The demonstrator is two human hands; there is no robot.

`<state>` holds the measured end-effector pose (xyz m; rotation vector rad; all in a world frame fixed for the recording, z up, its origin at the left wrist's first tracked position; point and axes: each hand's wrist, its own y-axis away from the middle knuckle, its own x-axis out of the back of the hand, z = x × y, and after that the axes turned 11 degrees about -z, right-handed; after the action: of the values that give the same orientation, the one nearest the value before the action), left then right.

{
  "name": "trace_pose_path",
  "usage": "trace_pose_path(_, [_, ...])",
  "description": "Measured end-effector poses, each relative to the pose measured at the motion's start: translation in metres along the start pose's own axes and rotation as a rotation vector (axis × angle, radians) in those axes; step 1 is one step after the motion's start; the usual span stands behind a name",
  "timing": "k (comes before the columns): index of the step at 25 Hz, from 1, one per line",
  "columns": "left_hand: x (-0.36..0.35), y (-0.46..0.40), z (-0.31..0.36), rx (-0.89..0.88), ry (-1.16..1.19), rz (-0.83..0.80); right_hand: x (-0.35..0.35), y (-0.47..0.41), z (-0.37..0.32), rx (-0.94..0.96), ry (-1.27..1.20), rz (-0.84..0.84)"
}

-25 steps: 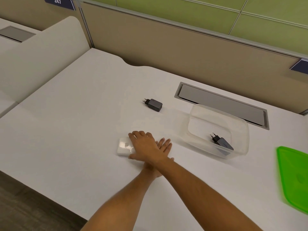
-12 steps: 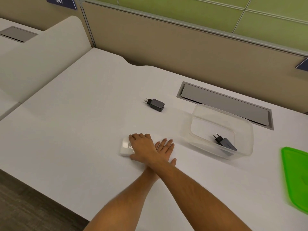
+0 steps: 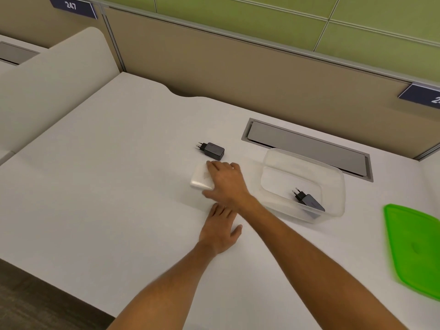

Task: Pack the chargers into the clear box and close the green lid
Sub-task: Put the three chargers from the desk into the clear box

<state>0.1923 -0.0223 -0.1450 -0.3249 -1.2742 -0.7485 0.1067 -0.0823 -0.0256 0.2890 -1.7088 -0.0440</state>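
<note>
A white desk [image 3: 100,186] runs along a tan and green partition. The clear box [image 3: 338,186] holds one black charger [image 3: 309,201], tilted against its near wall. The green lid [image 3: 414,248] lies apart, to the right. The right hand [image 3: 226,184] grips a white charger [image 3: 201,178]; the left hand [image 3: 220,231] rests flat, open. Another black charger [image 3: 213,150] lies just beyond. A sign [image 3: 72,6] reads "247".

Soft, even overhead light, faint shadows, wide-angle bowing, motion blur toward edges.
</note>
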Motion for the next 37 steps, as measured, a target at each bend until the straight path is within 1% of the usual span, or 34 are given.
trace_pose_path(5, [-0.002,-0.002,-0.001,0.002,-0.017,-0.058,0.034,0.014,0.057,-0.145,0.056,0.087])
trace_pose_path(10, [-0.002,-0.002,-0.001,-0.014,0.004,-0.058,0.051,0.037,0.11,-0.304,0.085,0.155])
trace_pose_path(14, [-0.004,-0.002,-0.002,-0.008,0.002,-0.059,0.043,0.056,0.139,-0.426,0.097,0.118])
trace_pose_path(20, [-0.005,-0.002,-0.002,-0.008,0.01,-0.051,0.018,0.072,0.163,-0.518,0.076,-0.002])
trace_pose_path(23, [-0.007,-0.003,-0.003,-0.008,0.004,-0.046,0.004,0.071,0.17,-0.517,0.046,-0.1])
trace_pose_path(28, [-0.007,-0.003,-0.003,-0.009,0.003,-0.043,-0.007,0.062,0.181,-0.43,0.015,-0.277])
trace_pose_path(31, [-0.008,-0.003,-0.003,-0.009,0.0,-0.041,-0.007,0.056,0.186,-0.381,0.008,-0.328])
trace_pose_path(37, [-0.007,-0.003,-0.002,-0.01,0.003,-0.036,-0.014,0.051,0.187,-0.356,-0.009,-0.396])
